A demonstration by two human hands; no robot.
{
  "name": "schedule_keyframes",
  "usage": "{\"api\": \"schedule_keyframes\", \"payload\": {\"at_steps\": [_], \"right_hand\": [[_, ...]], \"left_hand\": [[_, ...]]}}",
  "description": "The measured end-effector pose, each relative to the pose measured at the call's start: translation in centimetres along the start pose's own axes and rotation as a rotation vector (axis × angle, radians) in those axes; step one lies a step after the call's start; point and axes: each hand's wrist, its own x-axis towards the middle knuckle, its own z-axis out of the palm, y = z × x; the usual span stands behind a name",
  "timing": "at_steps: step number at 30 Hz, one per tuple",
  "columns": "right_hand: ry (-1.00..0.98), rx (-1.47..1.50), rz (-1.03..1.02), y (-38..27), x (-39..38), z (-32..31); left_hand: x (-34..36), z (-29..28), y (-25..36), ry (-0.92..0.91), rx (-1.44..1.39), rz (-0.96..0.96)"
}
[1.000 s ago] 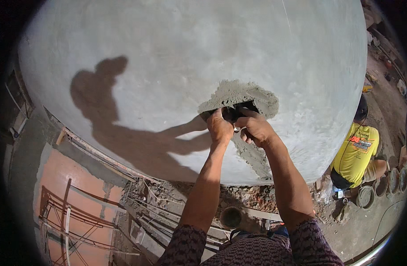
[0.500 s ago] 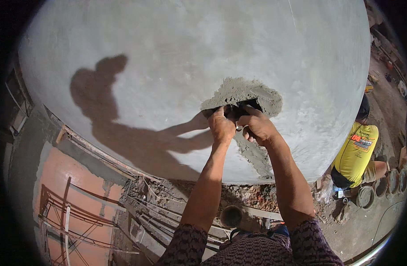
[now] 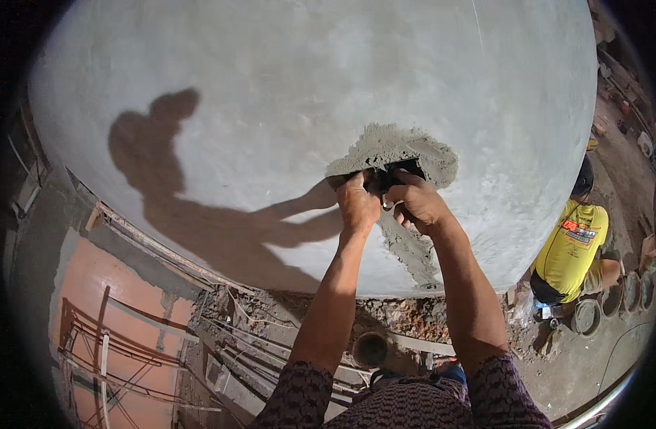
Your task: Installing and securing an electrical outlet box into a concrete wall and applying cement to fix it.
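Observation:
A smooth grey plastered wall (image 3: 270,79) fills the upper view, with a dark opening (image 3: 411,166) in it. Rough, damp-looking mortar (image 3: 392,143) rings the top and right side of that opening, and a strip of it runs down below. My left hand (image 3: 360,206) is at the left part of the opening, its fingers bent and their tips hidden in the dark. Beside it, my right hand (image 3: 422,204) has its fingers curled, with the index finger and thumb at the opening's lower edge. Something dark lies between the hands, too shadowed to name.
At the right a person in a yellow shirt (image 3: 576,247) sits low by several buckets (image 3: 587,318). A round container (image 3: 371,349) stands below my arms. Poles and rubble lie along the wall's foot. A metal frame (image 3: 106,365) is at the lower left.
The view has shifted very slightly. Both hands stay at the opening, and the right fingers have moved only a little.

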Motion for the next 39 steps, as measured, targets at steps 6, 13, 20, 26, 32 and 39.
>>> {"api": "schedule_keyframes", "payload": {"at_steps": [6,13,20,26,32,39], "right_hand": [[-0.013,-0.016,-0.016,0.0,0.0,0.4],[-0.017,-0.03,-0.018,0.3,0.4,0.3],[-0.018,-0.032,-0.012,0.4,0.2,0.2],[-0.024,-0.027,-0.014,0.5,0.4,0.0],[-0.029,-0.04,0.01,0.6,0.4,0.0],[-0.034,-0.036,0.007,0.5,0.5,-0.3]], "left_hand": [[0.1,0.6,-1.3,0.027,0.004,0.001],[-0.1,0.4,-0.4,0.066,0.015,0.052],[-0.1,0.1,-1.4,-0.079,0.03,-0.056],[0.1,-0.6,0.2,-0.074,0.018,-0.003],[0.4,-0.6,-0.6,-0.07,0.062,0.051],[-0.5,-0.9,0.2,-0.067,0.085,0.001]]}}
